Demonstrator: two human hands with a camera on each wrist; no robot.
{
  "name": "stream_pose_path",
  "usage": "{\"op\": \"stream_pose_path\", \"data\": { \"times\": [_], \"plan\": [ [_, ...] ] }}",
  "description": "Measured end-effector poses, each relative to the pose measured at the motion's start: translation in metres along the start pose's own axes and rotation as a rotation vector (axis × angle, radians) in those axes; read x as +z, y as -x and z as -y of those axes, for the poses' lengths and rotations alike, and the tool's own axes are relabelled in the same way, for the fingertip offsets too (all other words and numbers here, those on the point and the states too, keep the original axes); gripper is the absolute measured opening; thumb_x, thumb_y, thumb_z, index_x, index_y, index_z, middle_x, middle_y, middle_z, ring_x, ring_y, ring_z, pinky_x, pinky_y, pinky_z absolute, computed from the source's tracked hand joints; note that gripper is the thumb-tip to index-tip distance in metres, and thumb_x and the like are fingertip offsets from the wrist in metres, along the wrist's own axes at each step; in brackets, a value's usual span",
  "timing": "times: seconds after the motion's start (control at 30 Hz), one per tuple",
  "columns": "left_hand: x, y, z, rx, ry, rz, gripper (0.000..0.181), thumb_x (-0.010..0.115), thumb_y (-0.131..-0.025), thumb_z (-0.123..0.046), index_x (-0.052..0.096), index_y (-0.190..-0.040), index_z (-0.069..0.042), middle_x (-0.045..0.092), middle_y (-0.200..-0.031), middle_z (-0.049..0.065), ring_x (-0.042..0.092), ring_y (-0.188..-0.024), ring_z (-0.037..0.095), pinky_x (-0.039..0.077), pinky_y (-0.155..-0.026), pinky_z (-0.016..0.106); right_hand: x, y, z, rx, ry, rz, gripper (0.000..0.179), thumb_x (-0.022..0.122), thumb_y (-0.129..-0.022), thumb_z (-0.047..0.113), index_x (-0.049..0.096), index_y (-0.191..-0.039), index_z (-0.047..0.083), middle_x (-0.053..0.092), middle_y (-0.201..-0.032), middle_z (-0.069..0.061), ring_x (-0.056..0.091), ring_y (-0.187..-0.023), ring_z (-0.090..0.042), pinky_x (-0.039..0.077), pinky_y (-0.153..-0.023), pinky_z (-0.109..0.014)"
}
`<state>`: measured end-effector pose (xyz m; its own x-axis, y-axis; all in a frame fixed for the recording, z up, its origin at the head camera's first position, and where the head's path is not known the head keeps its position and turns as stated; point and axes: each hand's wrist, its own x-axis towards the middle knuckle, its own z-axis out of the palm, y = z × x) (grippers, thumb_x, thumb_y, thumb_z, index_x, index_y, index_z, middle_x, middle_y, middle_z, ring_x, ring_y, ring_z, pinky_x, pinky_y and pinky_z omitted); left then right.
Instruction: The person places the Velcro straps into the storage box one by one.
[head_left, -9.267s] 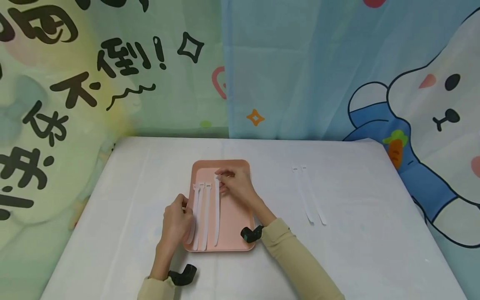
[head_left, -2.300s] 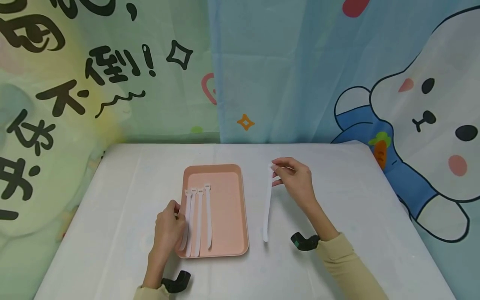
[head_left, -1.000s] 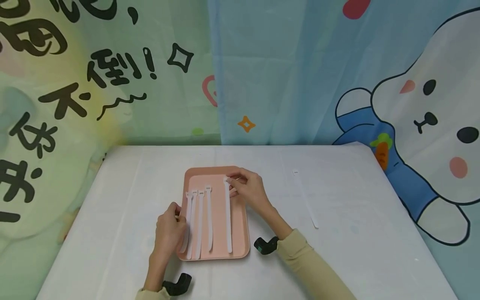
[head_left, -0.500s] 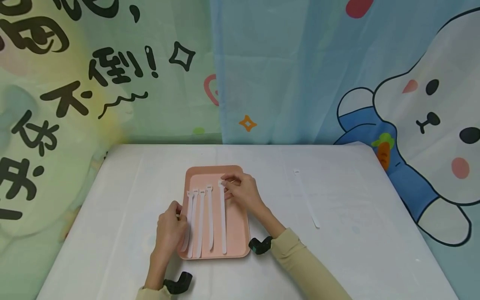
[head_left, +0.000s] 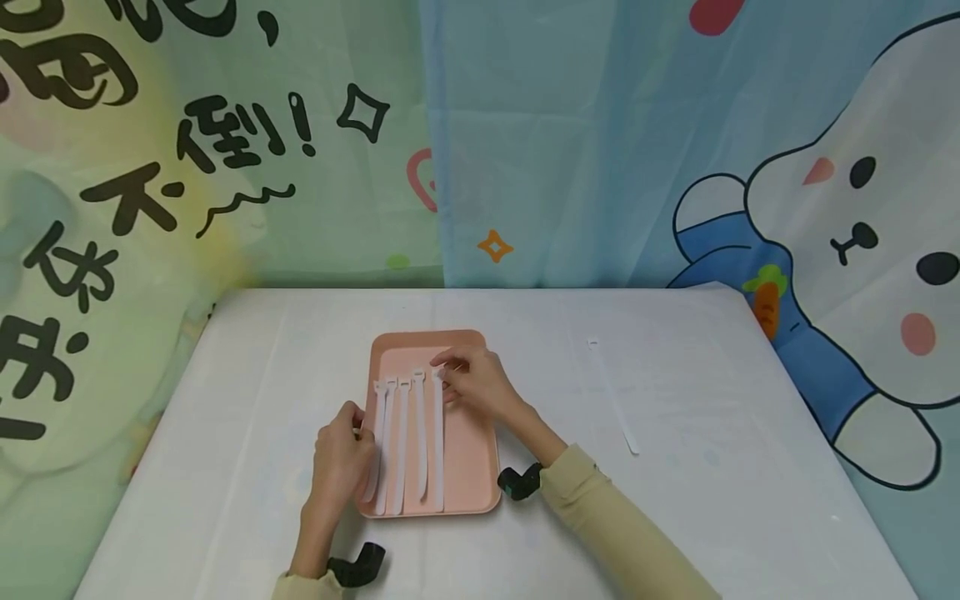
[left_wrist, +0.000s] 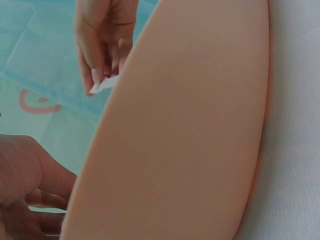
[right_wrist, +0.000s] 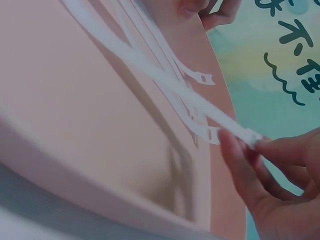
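A pink tray (head_left: 472, 467) lies on the white table, and several white slotted-head cable straps (head_left: 401, 450) rest lengthwise in its left half. My left hand (head_left: 341, 450) grips the tray's left edge, its fingers partly hidden by the rim in the left wrist view. Over the tray, my right hand (head_left: 480, 385) pinches one more cable strap (right_wrist: 165, 77) near its slotted head, between thumb and fingers. That strap hangs just right of the others, roughly parallel to them. Seen from the right wrist, its head end is raised above the tray and casts a shadow.
One more white cable strap (head_left: 613, 398) lies slanted on the table (head_left: 712, 375) to the right of the tray. A printed curtain (head_left: 555, 167) hangs behind the table. Dark wrist cameras (head_left: 358, 565) sit on both wrists.
Of two straps at the table's right, one has been picked up by my right hand and carried left over the tray. It has just shifted closer to the row. My left hand stays put.
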<state>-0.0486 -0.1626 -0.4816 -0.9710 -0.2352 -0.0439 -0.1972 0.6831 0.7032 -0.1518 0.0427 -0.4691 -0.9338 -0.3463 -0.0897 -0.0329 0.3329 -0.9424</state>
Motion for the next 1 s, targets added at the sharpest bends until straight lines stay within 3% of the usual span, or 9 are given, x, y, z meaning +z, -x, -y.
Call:
{"op": "stream_pose_path", "data": {
  "times": [0.13, 0.37, 0.63, 0.87, 1.0],
  "plan": [
    [0.0, 0.0, 0.0, 0.003, 0.001, -0.003, 0.011, 0.055, -0.088, 0.005, 0.059, -0.098, 0.003, 0.071, -0.086, 0.021, 0.066, -0.071, 0.026, 0.05, -0.058, 0.035, -0.001, -0.005, 0.004, -0.023, 0.1, 0.055, 0.019, 0.062, -0.095, -0.002, 0.074, -0.11, -0.003, 0.072, -0.09, -0.021, 0.074, -0.075, -0.036, 0.061, -0.066, -0.039],
    [0.001, -0.002, -0.001, 0.013, 0.004, -0.006, 0.011, 0.055, -0.088, 0.005, 0.059, -0.098, 0.003, 0.071, -0.086, 0.021, 0.066, -0.073, 0.027, 0.05, -0.059, 0.035, -0.001, -0.011, 0.005, 0.059, 0.094, 0.163, 0.021, 0.056, -0.096, -0.007, 0.07, -0.112, -0.008, 0.069, -0.088, -0.029, 0.072, -0.069, -0.043, 0.062, -0.064, -0.042],
    [0.001, -0.001, -0.002, 0.011, 0.01, 0.006, 0.012, 0.055, -0.088, 0.005, 0.06, -0.099, 0.004, 0.072, -0.087, 0.021, 0.068, -0.074, 0.028, 0.052, -0.061, 0.038, 0.005, -0.015, 0.0, 0.111, 0.184, 0.172, 0.023, 0.055, -0.094, -0.01, 0.069, -0.111, -0.008, 0.07, -0.08, -0.023, 0.066, -0.056, -0.025, 0.055, -0.056, -0.027],
    [0.0, 0.0, -0.001, 0.001, 0.017, 0.007, 0.014, 0.055, -0.09, 0.005, 0.061, -0.102, 0.005, 0.072, -0.092, 0.023, 0.07, -0.078, 0.03, 0.055, -0.063, 0.04, 0.007, -0.015, 0.002, 0.011, 0.454, 0.137, 0.02, 0.063, -0.09, -0.005, 0.073, -0.107, -0.003, 0.072, -0.098, -0.014, 0.064, -0.088, -0.02, 0.053, -0.077, -0.028],
    [0.0, 0.002, 0.0, -0.008, 0.029, 0.001, 0.014, 0.055, -0.092, 0.004, 0.062, -0.104, 0.004, 0.073, -0.095, 0.023, 0.071, -0.081, 0.031, 0.056, -0.065, 0.041, 0.005, -0.011, 0.006, 0.0, 0.454, 0.149, 0.023, 0.06, -0.09, -0.006, 0.071, -0.111, -0.005, 0.072, -0.104, -0.017, 0.066, -0.096, -0.026, 0.055, -0.083, -0.034]
  ]
}}
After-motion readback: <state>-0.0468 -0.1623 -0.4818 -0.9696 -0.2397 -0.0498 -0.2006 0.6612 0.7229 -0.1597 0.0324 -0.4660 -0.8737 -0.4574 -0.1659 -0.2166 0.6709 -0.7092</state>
